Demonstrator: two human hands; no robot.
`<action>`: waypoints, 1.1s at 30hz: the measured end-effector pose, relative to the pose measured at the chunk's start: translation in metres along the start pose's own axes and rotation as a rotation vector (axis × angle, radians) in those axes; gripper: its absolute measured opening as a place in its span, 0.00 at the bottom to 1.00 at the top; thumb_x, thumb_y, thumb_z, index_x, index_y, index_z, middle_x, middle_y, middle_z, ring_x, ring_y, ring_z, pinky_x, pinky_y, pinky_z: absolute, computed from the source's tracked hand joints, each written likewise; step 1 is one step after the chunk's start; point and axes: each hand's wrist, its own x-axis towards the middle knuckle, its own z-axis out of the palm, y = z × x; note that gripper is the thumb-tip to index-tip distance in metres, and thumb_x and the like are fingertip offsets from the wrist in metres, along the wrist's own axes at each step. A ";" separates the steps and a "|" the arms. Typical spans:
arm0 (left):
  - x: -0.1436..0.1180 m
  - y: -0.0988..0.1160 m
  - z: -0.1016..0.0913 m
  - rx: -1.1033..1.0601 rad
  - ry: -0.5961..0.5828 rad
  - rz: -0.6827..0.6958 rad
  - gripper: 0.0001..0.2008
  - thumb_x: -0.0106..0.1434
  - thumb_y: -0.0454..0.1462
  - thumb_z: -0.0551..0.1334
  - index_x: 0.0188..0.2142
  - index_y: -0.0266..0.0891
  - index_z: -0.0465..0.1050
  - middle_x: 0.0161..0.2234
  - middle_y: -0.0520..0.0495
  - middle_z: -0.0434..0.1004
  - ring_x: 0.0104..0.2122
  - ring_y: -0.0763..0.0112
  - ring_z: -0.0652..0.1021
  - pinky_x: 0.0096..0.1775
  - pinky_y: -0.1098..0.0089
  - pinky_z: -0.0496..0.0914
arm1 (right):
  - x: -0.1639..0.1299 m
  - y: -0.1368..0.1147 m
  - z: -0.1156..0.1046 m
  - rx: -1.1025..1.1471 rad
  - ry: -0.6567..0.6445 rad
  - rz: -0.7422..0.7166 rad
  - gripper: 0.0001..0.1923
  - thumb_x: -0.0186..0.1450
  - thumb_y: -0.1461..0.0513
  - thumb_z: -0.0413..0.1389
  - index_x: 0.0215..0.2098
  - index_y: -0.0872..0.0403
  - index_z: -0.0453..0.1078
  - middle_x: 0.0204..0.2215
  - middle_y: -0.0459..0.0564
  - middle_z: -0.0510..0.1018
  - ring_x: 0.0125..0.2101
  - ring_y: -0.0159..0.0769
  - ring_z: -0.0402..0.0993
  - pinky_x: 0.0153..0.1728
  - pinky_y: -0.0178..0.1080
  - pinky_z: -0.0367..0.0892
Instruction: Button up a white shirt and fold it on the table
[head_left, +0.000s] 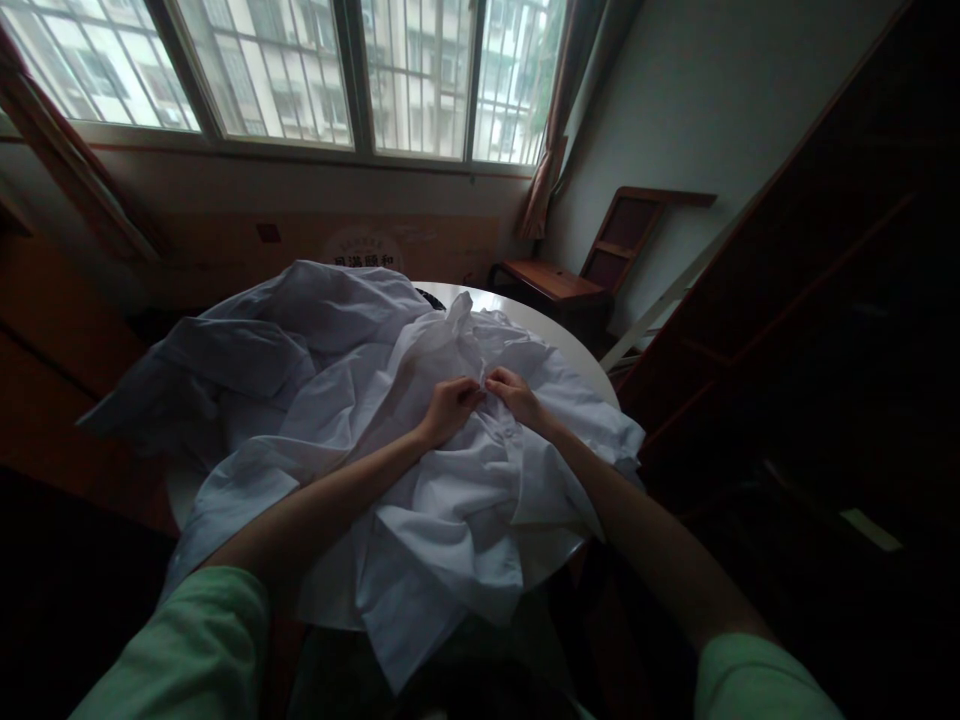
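A white shirt lies crumpled over the round table, its lower part hanging past the near edge. My left hand and my right hand meet at the shirt's front opening, close together near the middle. Both have their fingers bent in a pinch on the shirt's front edge. Whether a button sits between the fingertips is too small to make out. More white cloth is heaped to the left and droops over the table's left side; I cannot tell if it is a separate garment.
The white round table shows its rim at the far right. Beyond it stands a wooden chair by the wall. A large cardboard box leans under the barred window. Dark wooden furniture rises on the right.
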 end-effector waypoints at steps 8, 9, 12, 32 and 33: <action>-0.001 0.004 0.001 0.074 -0.008 -0.001 0.07 0.56 0.33 0.58 0.22 0.34 0.68 0.21 0.53 0.65 0.23 0.77 0.64 0.27 0.76 0.58 | -0.007 -0.003 -0.001 -0.093 -0.005 -0.144 0.16 0.51 0.50 0.53 0.23 0.55 0.60 0.20 0.42 0.64 0.24 0.29 0.58 0.27 0.33 0.54; -0.001 0.004 0.002 0.081 -0.008 0.000 0.07 0.56 0.33 0.58 0.22 0.34 0.68 0.21 0.53 0.65 0.23 0.77 0.64 0.27 0.76 0.58 | -0.007 -0.005 -0.002 -0.084 -0.015 -0.142 0.18 0.50 0.48 0.55 0.23 0.55 0.60 0.20 0.42 0.64 0.23 0.28 0.58 0.26 0.33 0.54; -0.001 0.004 0.002 0.103 -0.019 0.017 0.07 0.56 0.32 0.57 0.22 0.35 0.67 0.21 0.53 0.65 0.24 0.77 0.64 0.28 0.75 0.58 | -0.006 -0.007 -0.004 -0.018 -0.050 -0.083 0.22 0.46 0.46 0.57 0.21 0.55 0.60 0.17 0.40 0.61 0.21 0.26 0.55 0.23 0.32 0.52; 0.078 0.013 -0.070 0.156 0.296 -0.132 0.08 0.54 0.36 0.59 0.20 0.37 0.63 0.17 0.55 0.61 0.20 0.77 0.63 0.25 0.75 0.56 | 0.007 -0.085 -0.057 -0.567 0.459 -0.276 0.12 0.53 0.58 0.59 0.28 0.55 0.60 0.25 0.47 0.67 0.24 0.30 0.62 0.27 0.35 0.59; 0.081 0.012 -0.071 0.188 0.279 -0.145 0.08 0.52 0.35 0.59 0.19 0.37 0.63 0.17 0.55 0.61 0.20 0.78 0.63 0.25 0.75 0.55 | 0.003 -0.093 -0.049 -0.649 0.451 -0.355 0.11 0.54 0.59 0.59 0.29 0.55 0.61 0.28 0.49 0.68 0.27 0.31 0.63 0.30 0.36 0.60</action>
